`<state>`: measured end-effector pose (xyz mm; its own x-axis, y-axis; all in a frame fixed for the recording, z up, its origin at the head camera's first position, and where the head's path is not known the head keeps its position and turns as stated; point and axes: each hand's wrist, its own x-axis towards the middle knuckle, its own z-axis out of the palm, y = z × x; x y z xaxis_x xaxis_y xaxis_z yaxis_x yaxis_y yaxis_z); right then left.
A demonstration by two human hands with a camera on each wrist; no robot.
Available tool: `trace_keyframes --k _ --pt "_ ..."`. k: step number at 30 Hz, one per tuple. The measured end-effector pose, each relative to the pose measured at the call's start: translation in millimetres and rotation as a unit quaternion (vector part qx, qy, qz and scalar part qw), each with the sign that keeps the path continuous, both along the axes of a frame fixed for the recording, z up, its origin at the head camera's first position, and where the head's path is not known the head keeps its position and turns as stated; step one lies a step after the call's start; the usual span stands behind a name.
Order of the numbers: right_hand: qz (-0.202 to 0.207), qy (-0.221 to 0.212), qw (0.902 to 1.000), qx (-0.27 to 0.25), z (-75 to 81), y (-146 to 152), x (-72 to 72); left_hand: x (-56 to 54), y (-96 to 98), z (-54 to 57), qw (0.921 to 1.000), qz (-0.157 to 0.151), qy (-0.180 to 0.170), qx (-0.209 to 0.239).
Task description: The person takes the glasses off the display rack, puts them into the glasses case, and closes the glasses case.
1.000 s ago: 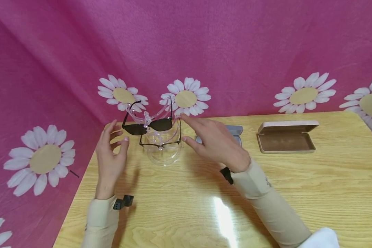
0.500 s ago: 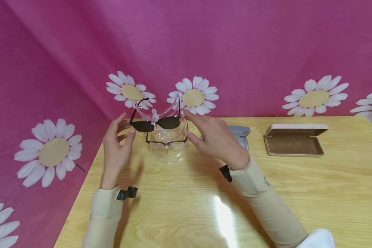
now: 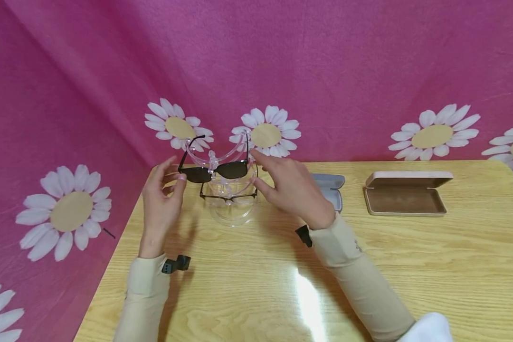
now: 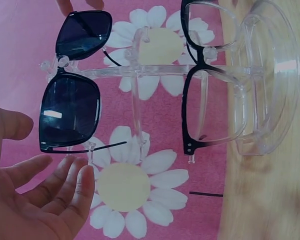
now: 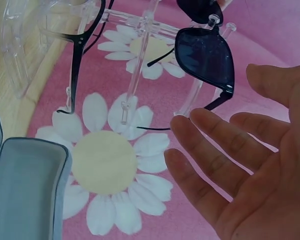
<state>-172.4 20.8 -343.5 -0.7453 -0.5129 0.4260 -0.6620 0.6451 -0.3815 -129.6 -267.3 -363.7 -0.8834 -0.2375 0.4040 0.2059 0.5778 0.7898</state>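
Observation:
Black sunglasses [image 3: 232,169] sit on the top tier of a clear plastic eyewear stand [image 3: 232,219], and dark-framed clear-lens glasses [image 3: 229,198] hang on the tier below. At the left end of the sunglasses is my left hand [image 3: 162,204]. Its thumb stands apart from the frame in the left wrist view, with the fingers by the temple arm; contact is unclear. My right hand [image 3: 294,190] is at the other side of the stand. In the right wrist view its fingers extend loosely beside the sunglasses' temple, the thumb apart from the lens. Neither hand grips anything.
To the right of the stand a grey-blue glasses case [image 3: 331,190] lies open, partly behind my right hand. Farther right is an open pinkish case with a brown lining [image 3: 406,199]. A pink daisy-print cloth [image 3: 325,71] hangs behind and left of the wooden table [image 3: 248,285].
Both hands have drawn closer to the ends of the sunglasses. The camera view shifted slightly. The sunglasses and lower glasses remain on the stand.

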Motion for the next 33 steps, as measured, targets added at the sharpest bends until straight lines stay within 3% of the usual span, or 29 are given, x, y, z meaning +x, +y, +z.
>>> trace_keyframes --k 5,16,33 --pt "0.004 0.001 0.9999 -0.015 -4.3 -7 -6.5 -1.9 0.8 -2.6 0.9999 0.003 -0.005 0.013" --pt "0.005 0.032 0.9948 -0.097 -13.6 -22 -15.9 -5.4 2.6 -7.9 0.9983 -0.001 0.032 0.049" --pt "0.008 0.041 0.9937 -0.104 -15.8 -27 -14.9 -4.0 3.8 -7.1 0.9939 0.005 0.076 0.08"
